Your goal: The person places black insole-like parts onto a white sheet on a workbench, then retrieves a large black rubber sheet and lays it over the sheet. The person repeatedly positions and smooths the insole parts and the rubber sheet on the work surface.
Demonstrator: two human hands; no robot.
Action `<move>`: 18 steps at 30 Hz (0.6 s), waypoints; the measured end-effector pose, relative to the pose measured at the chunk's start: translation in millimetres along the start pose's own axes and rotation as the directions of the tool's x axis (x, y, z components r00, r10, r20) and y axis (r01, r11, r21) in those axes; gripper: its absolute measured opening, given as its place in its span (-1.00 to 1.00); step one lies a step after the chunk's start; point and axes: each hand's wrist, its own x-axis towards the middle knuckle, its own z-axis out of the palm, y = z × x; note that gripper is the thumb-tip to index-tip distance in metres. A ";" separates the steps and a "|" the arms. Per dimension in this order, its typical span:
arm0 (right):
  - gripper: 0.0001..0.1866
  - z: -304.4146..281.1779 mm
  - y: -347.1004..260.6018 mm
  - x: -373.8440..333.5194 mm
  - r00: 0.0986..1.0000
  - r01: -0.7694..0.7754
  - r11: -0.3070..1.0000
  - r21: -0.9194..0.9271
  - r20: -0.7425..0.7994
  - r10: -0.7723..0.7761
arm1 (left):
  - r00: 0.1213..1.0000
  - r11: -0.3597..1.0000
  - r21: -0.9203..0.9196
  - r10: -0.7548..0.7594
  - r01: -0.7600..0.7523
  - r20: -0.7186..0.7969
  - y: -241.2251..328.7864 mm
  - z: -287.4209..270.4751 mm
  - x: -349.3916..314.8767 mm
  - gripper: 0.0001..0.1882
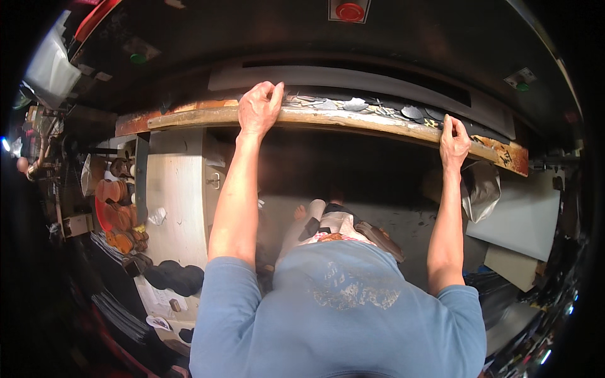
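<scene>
We are resting our left hand (257, 110), fingers curled, at the long brown wooden bar (365, 120); flat black-and-pale scraps (413, 113) are lying loose behind it, work seemingly unfinished; our right hand (455, 148) is resting likewise. We cannot tell whether either grip is grasping anything.

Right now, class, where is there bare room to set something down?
The pale tabletop has a bare patch left of the left forearm, bordered below by black pieces. The white board beside the crumpled bag looks bare, perhaps sloping. Crowded: scraps lie along the wooden bar, between left hand and right hand.
</scene>
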 end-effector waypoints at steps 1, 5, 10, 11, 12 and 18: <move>-0.79 -0.7 0.7 -0.2 1.000 -0.013 1.000 -0.006 0.008 0.013 | 1.000 1.000 0.013 0.016 -0.016 -0.011 0.1 0.3 -0.6 -0.63; -0.76 -2.3 4.1 -1.5 0.998 -0.061 0.998 0.026 0.036 0.060 | 0.994 0.996 0.031 -0.084 0.082 0.074 4.0 -2.3 -1.4 -0.65; -0.70 -5.7 -6.7 6.7 0.947 -0.318 0.921 0.225 0.042 0.317 | 0.999 0.999 -0.045 0.032 -0.030 0.040 14.4 -8.3 1.5 -0.73; -0.71 -6.2 -14.4 10.5 0.932 -0.355 0.904 0.236 0.011 0.363 | 0.998 0.998 -0.049 0.028 -0.025 0.048 15.6 -8.8 2.9 -0.74; -0.71 -5.3 -24.7 15.7 0.899 -0.418 0.873 0.251 -0.025 0.438 | 0.998 0.998 -0.057 0.034 -0.031 0.051 16.7 -8.7 4.0 -0.74; -0.72 76.3 -129.8 53.0 0.957 -0.201 0.912 0.357 0.272 0.104 | 0.982 0.995 -0.095 0.004 0.015 0.189 25.1 -11.7 13.3 -0.73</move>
